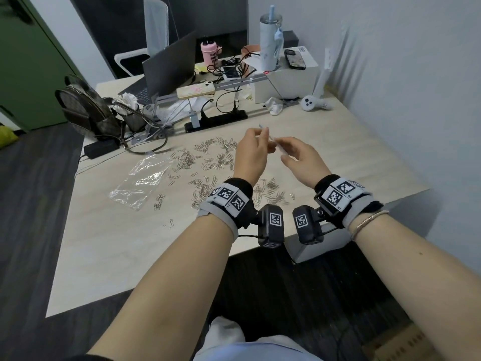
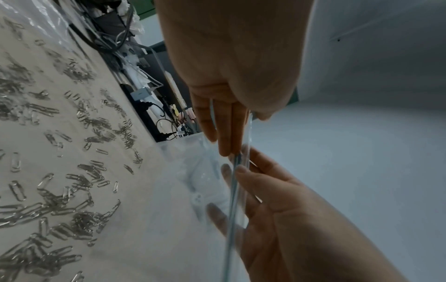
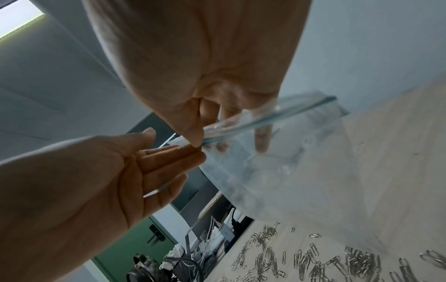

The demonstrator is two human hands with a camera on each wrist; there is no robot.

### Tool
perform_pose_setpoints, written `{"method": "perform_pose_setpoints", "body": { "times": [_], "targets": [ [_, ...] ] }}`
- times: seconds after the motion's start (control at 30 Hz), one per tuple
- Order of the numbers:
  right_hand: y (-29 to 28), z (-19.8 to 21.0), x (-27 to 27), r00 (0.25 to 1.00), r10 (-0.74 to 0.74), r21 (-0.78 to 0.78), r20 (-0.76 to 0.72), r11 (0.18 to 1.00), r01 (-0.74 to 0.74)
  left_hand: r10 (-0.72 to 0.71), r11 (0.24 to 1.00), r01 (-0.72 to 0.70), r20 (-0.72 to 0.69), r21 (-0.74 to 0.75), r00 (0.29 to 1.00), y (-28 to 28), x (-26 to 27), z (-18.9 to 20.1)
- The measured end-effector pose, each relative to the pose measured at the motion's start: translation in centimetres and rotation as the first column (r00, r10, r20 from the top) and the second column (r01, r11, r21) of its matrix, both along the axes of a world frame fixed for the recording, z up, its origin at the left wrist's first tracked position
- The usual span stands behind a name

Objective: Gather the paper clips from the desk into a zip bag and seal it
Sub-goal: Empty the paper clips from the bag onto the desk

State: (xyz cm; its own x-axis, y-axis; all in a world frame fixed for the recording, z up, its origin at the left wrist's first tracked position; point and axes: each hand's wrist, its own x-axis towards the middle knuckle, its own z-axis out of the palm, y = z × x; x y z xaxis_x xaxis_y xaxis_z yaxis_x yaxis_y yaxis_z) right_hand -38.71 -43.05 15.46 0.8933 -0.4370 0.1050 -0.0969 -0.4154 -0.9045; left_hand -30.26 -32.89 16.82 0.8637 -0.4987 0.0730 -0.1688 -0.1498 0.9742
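Both hands hold an empty zip bag above a bench strewn with paper clips.

The bench (image 1: 338, 152) fills the middle of the head view, with the paper clips (image 1: 208, 157) scattered across its centre and a second clear bag (image 1: 140, 178) lying flat at centre left. The zip bag (image 3: 277, 171) hangs in the air; the head view shows only its top edge, while the wrist views show its clear body and zip strip. The right hand (image 3: 205, 76) pinches the strip near one corner; the left hand (image 2: 236, 76) holds the top edge between thumb and straight fingers. I judge the mouth not yet open: thin film may slip from the grip, and clips may spill past it.
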Motion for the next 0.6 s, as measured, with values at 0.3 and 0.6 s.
{"method": "perform_pose_setpoints", "body": {
  "times": [0.3,0.6],
  "targets": [
    [0.0,0.1,-0.5,0.996,-0.089,0.037,0.025,0.995,0.088,0.023,0.997,-0.027,0.050,0.077,0.999,-0.8,-0.2,0.5],
    [-0.8,1.1,-0.3,0.974,-0.215,-0.010,0.077,0.976,0.216,-0.048,0.999,0.048,0.040,-0.003,0.998,-0.6,-1.2,1.1]
  ]
}}
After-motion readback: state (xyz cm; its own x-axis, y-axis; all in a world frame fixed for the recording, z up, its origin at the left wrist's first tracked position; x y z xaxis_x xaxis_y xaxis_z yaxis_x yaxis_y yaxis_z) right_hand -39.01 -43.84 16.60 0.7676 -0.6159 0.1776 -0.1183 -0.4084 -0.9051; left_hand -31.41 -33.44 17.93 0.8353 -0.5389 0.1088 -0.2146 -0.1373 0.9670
